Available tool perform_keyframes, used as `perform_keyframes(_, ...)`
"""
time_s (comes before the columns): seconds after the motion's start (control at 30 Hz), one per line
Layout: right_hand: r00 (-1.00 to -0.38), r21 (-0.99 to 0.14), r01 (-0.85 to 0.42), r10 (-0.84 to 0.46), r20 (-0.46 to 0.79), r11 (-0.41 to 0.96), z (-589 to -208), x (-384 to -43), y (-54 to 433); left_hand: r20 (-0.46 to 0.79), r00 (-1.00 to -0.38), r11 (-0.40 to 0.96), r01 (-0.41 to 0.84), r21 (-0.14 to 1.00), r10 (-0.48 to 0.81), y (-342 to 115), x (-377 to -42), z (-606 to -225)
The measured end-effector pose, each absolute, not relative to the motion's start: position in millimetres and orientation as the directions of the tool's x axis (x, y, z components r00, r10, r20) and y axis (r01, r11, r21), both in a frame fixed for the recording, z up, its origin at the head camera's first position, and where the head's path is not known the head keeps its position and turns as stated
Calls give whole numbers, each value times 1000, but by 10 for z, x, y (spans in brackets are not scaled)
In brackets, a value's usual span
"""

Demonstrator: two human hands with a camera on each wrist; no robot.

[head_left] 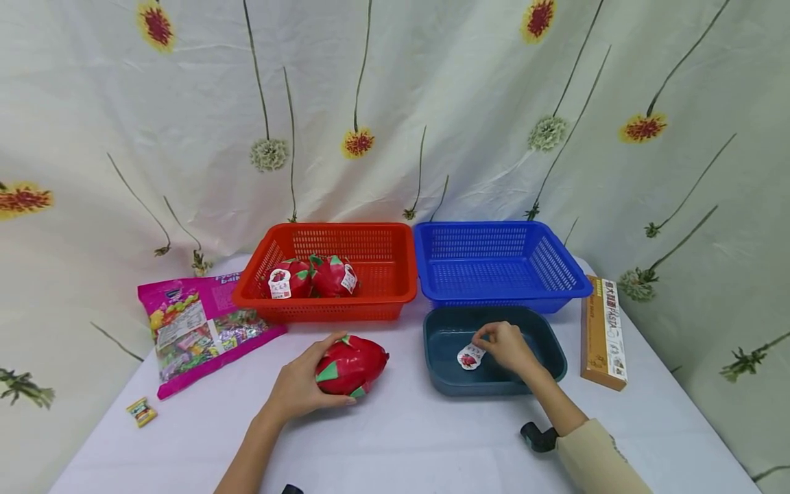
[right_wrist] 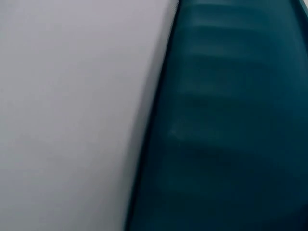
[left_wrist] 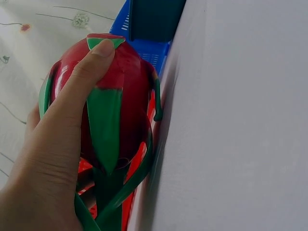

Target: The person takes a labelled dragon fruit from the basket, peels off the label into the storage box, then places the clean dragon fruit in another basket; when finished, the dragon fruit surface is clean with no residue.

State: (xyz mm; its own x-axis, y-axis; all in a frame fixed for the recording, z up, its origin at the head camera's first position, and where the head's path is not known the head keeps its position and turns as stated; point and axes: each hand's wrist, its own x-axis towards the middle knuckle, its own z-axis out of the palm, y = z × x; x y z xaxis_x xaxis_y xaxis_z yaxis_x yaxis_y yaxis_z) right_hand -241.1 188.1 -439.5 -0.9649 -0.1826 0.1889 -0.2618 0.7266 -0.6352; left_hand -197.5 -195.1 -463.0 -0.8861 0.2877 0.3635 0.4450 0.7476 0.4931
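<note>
My left hand [head_left: 300, 385] grips an artificial red dragon fruit [head_left: 354, 363] with green-tipped scales, its thumb laid along the near side. The left wrist view shows that thumb across the dragon fruit [left_wrist: 132, 82], with green strips hanging from its near end. Between thumb and fingertips, my right hand [head_left: 507, 346] pinches a white sticker [head_left: 470, 357] with a dragon fruit picture, over the dark teal tray [head_left: 487, 387]. Whether the sticker touches the tray floor cannot be told. In the right wrist view the teal tray [right_wrist: 221, 120] shows, without the hand.
Behind stand a red basket [head_left: 333, 312], holding two labelled dragon fruits [head_left: 333, 276], and a blue basket [head_left: 503, 274]. A pink candy bag [head_left: 204, 329] and a small wrapped candy [head_left: 142, 412] lie left. The pasta box [head_left: 603, 334] lies right of the tray.
</note>
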Motion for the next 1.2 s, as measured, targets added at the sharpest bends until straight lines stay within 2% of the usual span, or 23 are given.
perform_keyframes(0.5,-958,-524,-287,-250,143,802,-4419,-2430,1915,365,-887,748,442,496,282,-1927,-1970,-4632)
perform_keyframes(0.83,-962,-414,-254,-273,14,874,-4435,-2401,1901,357,-893,746,431,508,274,-1939,-1961,-4636)
perform_keyframes(1.2,-945,-354,-235,-298,-136,905,-4420,-2327,1902,379,-883,741,446,502,275,-1940,-1969,-4641)
